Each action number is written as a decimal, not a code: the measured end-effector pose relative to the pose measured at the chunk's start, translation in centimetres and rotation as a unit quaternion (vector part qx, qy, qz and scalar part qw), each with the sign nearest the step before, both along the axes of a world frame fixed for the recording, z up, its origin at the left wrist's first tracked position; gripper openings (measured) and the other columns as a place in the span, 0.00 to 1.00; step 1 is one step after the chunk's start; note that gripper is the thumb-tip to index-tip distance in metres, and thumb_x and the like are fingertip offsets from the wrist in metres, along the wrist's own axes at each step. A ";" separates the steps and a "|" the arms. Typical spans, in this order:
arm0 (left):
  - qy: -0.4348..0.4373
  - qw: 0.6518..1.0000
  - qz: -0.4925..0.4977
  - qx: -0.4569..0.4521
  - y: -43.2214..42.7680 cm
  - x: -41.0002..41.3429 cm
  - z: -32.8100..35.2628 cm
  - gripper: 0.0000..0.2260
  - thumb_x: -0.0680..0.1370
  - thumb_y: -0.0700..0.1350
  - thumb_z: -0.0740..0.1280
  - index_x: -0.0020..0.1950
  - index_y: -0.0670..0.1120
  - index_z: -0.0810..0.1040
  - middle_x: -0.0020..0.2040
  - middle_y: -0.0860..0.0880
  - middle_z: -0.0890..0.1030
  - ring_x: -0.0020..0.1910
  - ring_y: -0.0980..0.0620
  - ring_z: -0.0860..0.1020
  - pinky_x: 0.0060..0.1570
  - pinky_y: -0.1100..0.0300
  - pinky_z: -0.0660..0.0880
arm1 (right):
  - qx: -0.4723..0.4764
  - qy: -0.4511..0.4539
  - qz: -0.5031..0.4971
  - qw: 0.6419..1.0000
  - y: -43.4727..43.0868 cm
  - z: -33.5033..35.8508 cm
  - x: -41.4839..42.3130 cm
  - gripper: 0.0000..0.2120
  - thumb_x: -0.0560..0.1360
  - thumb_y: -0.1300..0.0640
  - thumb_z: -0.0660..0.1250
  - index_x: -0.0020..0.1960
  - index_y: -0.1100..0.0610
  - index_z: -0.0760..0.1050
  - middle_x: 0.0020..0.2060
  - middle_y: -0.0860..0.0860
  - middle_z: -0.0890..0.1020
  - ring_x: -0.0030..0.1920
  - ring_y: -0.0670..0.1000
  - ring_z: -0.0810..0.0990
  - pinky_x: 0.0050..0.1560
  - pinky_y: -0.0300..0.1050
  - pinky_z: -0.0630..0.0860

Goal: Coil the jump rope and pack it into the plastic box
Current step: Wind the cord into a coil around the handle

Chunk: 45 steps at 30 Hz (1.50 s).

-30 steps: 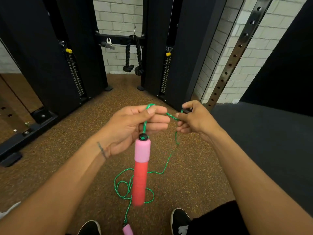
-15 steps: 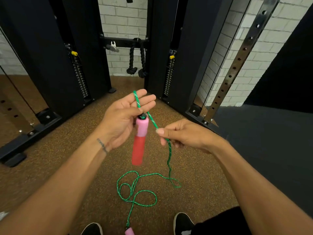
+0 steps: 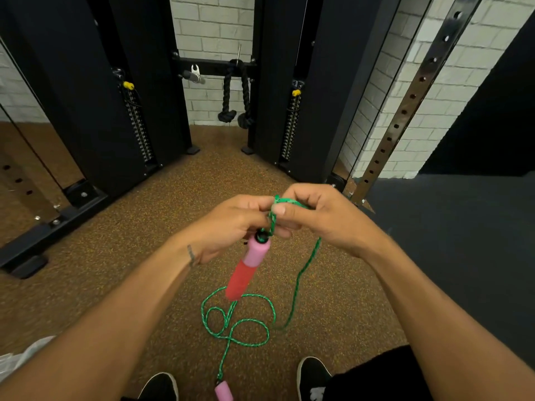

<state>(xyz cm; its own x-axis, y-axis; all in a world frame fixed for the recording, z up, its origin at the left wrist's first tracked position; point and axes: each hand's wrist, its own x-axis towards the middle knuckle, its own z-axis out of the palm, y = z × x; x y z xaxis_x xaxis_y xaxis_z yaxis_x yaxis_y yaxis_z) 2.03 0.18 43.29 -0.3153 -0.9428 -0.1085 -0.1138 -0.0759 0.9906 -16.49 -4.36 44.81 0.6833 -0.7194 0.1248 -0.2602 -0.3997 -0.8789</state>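
Observation:
The jump rope has a green cord (image 3: 298, 282) and pink-and-red foam handles. One handle (image 3: 247, 266) hangs below my left hand (image 3: 231, 224), which pinches the cord just above its black cap. My right hand (image 3: 324, 218) touches the left and pinches a loop of cord at the top. From there the cord drops to the floor, lies in loose loops (image 3: 240, 322) and ends at the second handle (image 3: 223, 393) between my shoes. No plastic box is recognisable; only a clear plastic thing (image 3: 26, 354) shows at the lower left edge.
Black cable-machine columns (image 3: 95, 96) and their base rail (image 3: 49, 224) stand ahead and left on speckled brown rubber floor. A perforated steel upright (image 3: 405, 111) rises at right beside dark grey flooring (image 3: 463, 241). A black triceps rope (image 3: 236, 94) hangs at the back wall.
My right hand rose from below the handle up against my left hand, laying a fresh loop of cord there. The handle swung lower, and less cord hangs slack.

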 end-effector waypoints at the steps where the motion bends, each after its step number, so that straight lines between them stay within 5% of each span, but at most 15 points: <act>1: 0.002 1.000 -0.023 0.008 0.1 0.1 0.1 0.15 0.79 0.33 0.60 0.61 0.44 0.79 0.55 0.44 0.85 0.52 0.50 0.83 0.54 0.61 0.75 | -0.003 -0.025 -0.015 1.000 -0.2 0.1 -0.2 0.11 0.77 0.53 0.71 0.45 0.61 0.78 0.36 0.55 0.79 0.39 0.50 0.77 0.43 0.51 0.74; 6: 0.087 0.990 -0.108 0.027 0.4 0.6 0.0 0.20 0.76 0.37 0.59 0.68 0.41 0.75 0.59 0.40 0.83 0.49 0.51 0.81 0.57 0.60 0.75 | 0.043 -0.076 -0.048 0.995 -0.5 -0.1 0.0 0.05 0.77 0.56 0.69 0.43 0.55 0.77 0.32 0.41 0.77 0.32 0.39 0.73 0.33 0.31 0.69; 13: 0.108 0.992 -0.070 -0.010 0.4 0.2 0.1 0.14 0.79 0.39 0.62 0.64 0.40 0.77 0.45 0.47 0.85 0.39 0.57 0.78 0.45 0.67 0.75 | 0.110 -0.107 -0.053 0.987 -0.3 0.0 0.0 0.07 0.74 0.47 0.67 0.43 0.50 0.76 0.33 0.48 0.80 0.30 0.45 0.73 0.32 0.39 0.68; 22: 0.107 0.991 -0.068 -0.040 0.3 -0.7 0.0 0.19 0.77 0.34 0.63 0.68 0.42 0.74 0.58 0.44 0.84 0.50 0.52 0.82 0.55 0.61 0.75 | 0.239 -0.196 -0.076 0.948 -0.8 0.2 0.1 0.08 0.80 0.60 0.62 0.47 0.59 0.79 0.29 0.46 0.78 0.33 0.45 0.74 0.42 0.42 0.72; 28: 0.109 0.990 -0.090 -0.021 0.4 -0.4 0.5 0.21 0.78 0.38 0.64 0.72 0.40 0.70 0.62 0.43 0.82 0.40 0.57 0.80 0.47 0.67 0.74 | 0.307 -0.207 -0.058 0.927 -1.1 0.3 -0.1 0.08 0.77 0.56 0.65 0.47 0.60 0.80 0.32 0.49 0.80 0.32 0.46 0.73 0.36 0.38 0.71; 38: 0.101 0.993 -0.053 -0.040 0.7 -0.6 1.0 0.18 0.77 0.43 0.63 0.67 0.45 0.76 0.54 0.45 0.85 0.40 0.58 0.80 0.47 0.67 0.75 | 0.341 -0.249 -0.045 0.905 -1.3 -0.1 -0.3 0.09 0.78 0.56 0.65 0.44 0.58 0.81 0.33 0.50 0.80 0.30 0.44 0.73 0.32 0.35 0.73; 45: 0.210 0.977 -0.022 -0.025 0.7 -0.3 1.3 0.17 0.77 0.40 0.61 0.66 0.46 0.77 0.55 0.44 0.85 0.42 0.57 0.83 0.48 0.68 0.76 | 0.285 -0.161 -0.065 0.943 -1.5 -1.6 0.4 0.08 0.81 0.61 0.62 0.57 0.60 0.79 0.33 0.50 0.76 0.31 0.45 0.68 0.33 0.40 0.64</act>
<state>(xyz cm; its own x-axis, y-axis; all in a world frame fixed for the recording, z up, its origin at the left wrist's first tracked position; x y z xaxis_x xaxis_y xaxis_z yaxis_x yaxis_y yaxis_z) 1.68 0.88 44.55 -0.3620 -0.9283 0.0849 0.3019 -0.0306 0.9529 -16.04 -5.88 43.17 0.5781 -0.8069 -0.1214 0.0431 0.1788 -0.9829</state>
